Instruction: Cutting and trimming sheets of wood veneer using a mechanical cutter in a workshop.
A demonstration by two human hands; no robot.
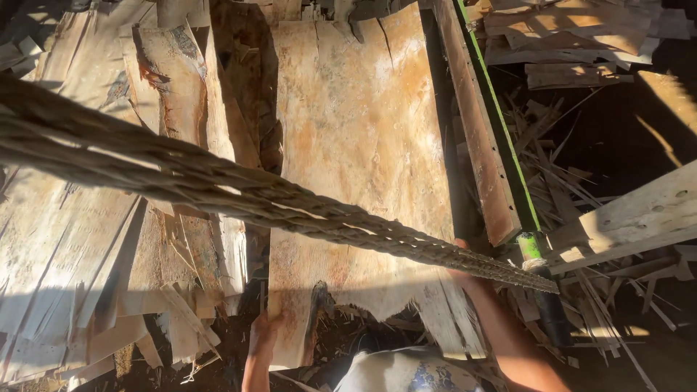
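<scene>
A large thin veneer sheet point(363, 145), pale with orange-brown stains, lies flat in front of me. My left hand point(263, 327) grips its near left edge, beside a dark ragged notch in the sheet. My right hand point(462, 270) reaches to the sheet's right edge and holds it there. A thick twisted rope point(218, 185) crosses in front of this hand and hides most of its fingers. The rope runs from the upper left down to a green pole point(530, 247), where it is tied.
More veneer sheets point(65, 239) are piled at the left, with torn strips point(174, 319) at their near end. A long plank point(479, 138) and the green rail border the sheet on the right. Splintered wood scraps point(566, 189) and boards point(639, 218) lie beyond.
</scene>
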